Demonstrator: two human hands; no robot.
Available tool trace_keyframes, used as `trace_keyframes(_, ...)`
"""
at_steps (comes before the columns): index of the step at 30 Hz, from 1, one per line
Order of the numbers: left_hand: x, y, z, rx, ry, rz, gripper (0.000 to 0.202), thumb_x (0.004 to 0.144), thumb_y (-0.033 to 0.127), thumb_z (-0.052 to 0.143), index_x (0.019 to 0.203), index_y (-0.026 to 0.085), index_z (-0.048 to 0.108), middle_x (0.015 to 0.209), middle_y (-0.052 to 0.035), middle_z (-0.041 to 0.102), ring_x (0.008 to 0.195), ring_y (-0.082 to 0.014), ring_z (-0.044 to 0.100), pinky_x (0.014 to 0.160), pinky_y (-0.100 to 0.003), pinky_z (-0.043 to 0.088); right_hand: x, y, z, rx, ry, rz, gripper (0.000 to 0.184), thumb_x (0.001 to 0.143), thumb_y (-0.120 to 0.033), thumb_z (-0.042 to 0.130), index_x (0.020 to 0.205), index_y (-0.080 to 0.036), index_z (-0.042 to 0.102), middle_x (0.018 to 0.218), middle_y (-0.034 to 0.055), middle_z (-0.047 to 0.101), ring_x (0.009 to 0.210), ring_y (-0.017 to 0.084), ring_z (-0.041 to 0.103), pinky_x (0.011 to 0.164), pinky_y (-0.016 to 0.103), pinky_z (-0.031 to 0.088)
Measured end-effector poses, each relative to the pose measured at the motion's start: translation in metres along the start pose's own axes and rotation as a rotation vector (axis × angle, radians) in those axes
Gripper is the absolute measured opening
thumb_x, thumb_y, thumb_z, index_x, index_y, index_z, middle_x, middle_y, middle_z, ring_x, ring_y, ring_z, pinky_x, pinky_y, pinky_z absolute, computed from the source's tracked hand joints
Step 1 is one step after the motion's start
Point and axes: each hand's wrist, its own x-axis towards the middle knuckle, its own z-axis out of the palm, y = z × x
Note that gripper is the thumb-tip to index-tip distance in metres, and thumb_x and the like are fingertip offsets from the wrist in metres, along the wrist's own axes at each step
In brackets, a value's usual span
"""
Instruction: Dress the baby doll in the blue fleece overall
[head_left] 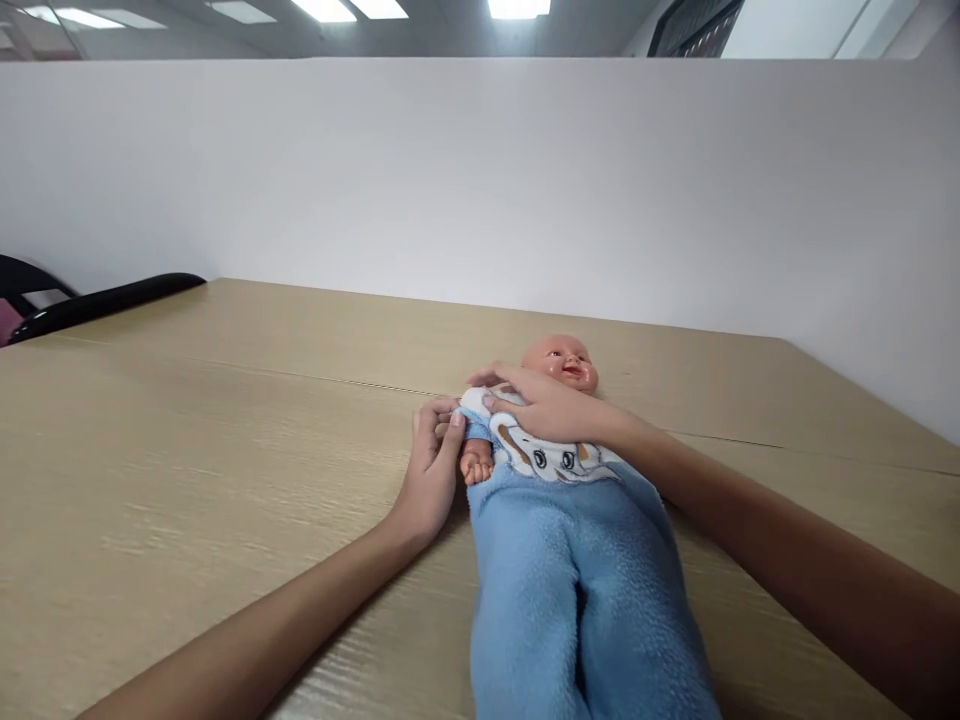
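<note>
A baby doll (570, 362) lies on its back on the table, head toward the wall. It wears a fuzzy blue and white outfit (525, 560) with an animal face on the front. My left hand (431, 460) is at the outer side of the doll's sleeve (478, 425), thumb and fingers closed on its edge. Across the doll's chest reaches my right hand (540, 403), its thumb and fingers closed around the white cloth at the shoulder. Below the sleeve cuff the doll's small hand (477, 462) sticks out. The doll's other arm is hidden behind my right forearm.
The light wood table (225, 480) has seams running across it. A white partition (450, 180) stands along its far edge and right side. Beyond the left edge is a black chair (112, 300).
</note>
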Motion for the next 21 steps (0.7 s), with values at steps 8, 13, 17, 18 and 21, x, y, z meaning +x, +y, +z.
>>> trace_keyframes(8, 0.014, -0.014, 0.004, -0.524, 0.023, -0.411, 0.037, 0.098, 0.058, 0.072, 0.108, 0.027, 0.053, 0.099, 0.0017, 0.067, 0.087, -0.0147, 0.066, 0.082, -0.028, 0.057, -0.038, -0.025, 0.004, -0.149, 0.11, 0.198, 0.028, 0.104, -0.051, 0.067, 0.112, -0.025, 0.075, 0.12, 0.0092, 0.081, 0.11, 0.034, 0.071, 0.091, 0.043, 0.049)
trace_keyframes(13, 0.026, -0.018, 0.004, -0.55, -0.005, -0.447, 0.037, 0.093, 0.051, 0.081, 0.103, 0.024, 0.057, 0.1, 0.0018, 0.069, 0.086, -0.0125, 0.066, 0.08, -0.025, 0.056, -0.042, -0.015, 0.007, 0.077, 0.153, 0.157, 0.025, 0.105, -0.049, 0.066, 0.107, -0.025, 0.073, 0.108, 0.0031, 0.077, 0.103, 0.027, 0.069, 0.089, 0.036, 0.047)
trace_keyframes(17, 0.025, -0.014, 0.0, -0.469, -0.104, -0.408, 0.038, 0.097, 0.057, 0.076, 0.108, 0.026, 0.057, 0.101, 0.0014, 0.069, 0.091, -0.0127, 0.066, 0.083, -0.023, 0.055, -0.048, 0.002, 0.009, 0.451, 0.186, 0.167, 0.028, 0.102, -0.051, 0.07, 0.104, -0.023, 0.067, 0.096, -0.0008, 0.07, 0.091, 0.021, 0.065, 0.079, 0.03, 0.046)
trace_keyframes(18, 0.025, -0.013, -0.001, -0.466, -0.13, -0.409, 0.038, 0.097, 0.057, 0.076, 0.108, 0.026, 0.056, 0.102, 0.0017, 0.069, 0.092, -0.0124, 0.066, 0.083, -0.023, 0.055, -0.049, 0.005, 0.01, 0.529, 0.188, 0.169, 0.028, 0.101, -0.051, 0.072, 0.102, -0.023, 0.066, 0.094, -0.0016, 0.069, 0.089, 0.019, 0.064, 0.077, 0.029, 0.046)
trace_keyframes(21, 0.03, -0.014, -0.004, -0.489, -0.197, -0.429, 0.043, 0.092, 0.058, 0.081, 0.107, 0.027, 0.055, 0.102, 0.0026, 0.068, 0.091, -0.0128, 0.066, 0.084, -0.024, 0.055, -0.051, 0.01, 0.012, 0.664, 0.182, 0.173, 0.03, 0.097, -0.049, 0.078, 0.101, -0.023, 0.065, 0.092, -0.003, 0.067, 0.085, 0.017, 0.062, 0.075, 0.026, 0.044)
